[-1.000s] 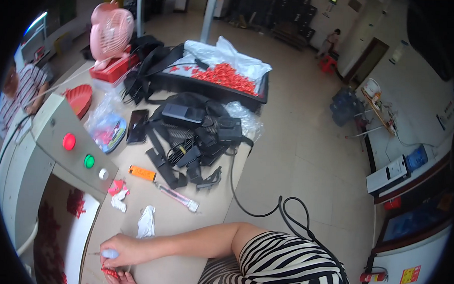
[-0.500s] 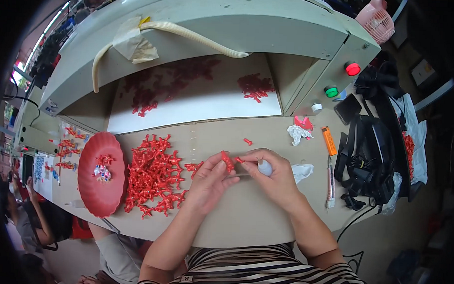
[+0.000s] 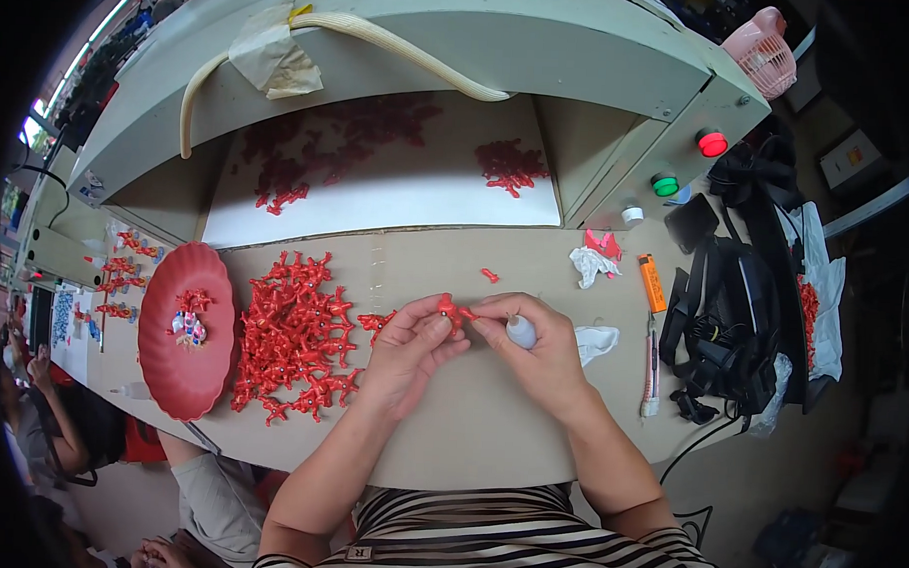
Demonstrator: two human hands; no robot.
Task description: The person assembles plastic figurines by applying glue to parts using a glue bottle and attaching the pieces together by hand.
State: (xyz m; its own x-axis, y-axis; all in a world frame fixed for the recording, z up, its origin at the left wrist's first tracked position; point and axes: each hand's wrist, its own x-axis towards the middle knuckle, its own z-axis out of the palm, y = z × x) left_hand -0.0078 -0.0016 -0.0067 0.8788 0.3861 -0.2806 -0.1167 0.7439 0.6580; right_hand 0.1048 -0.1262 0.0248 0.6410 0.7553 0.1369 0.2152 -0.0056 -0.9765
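1. Head view, left hand [image 3: 412,348]: its fingers [image 3: 435,328] are closed in a pinch on a small red plastic piece [image 3: 452,309], held just above the worktop [image 3: 469,435] and right at the fingertips
2. Head view, right hand [image 3: 537,352]: its fingers [image 3: 489,313] close on the same red piece from the other side, while the lower fingers curl shut around a small white bottle [image 3: 521,331] whose rounded end pokes out toward the left hand
3. The red piece lies between the two sets of fingertips, touching both; neither hand is clearly nearer. Its long axis seems to run roughly from one hand to the other, though it is too small to be sure
4. To the left of the left fingers, near but apart, lies a heap of red pieces [image 3: 293,333]; beyond that heap sits a red oval tray [image 3: 172,359]
5. Past the fingertips, away from the person, one stray red piece [image 3: 490,276] lies alone. To the right of the right fingers are a crumpled white tissue [image 3: 595,341] and, further out, an orange lighter [image 3: 653,283]
6. Hard to make out: the bottle's tip and most of its body are hidden in the palm, and the exact shape of the held piece is covered by the fingertips
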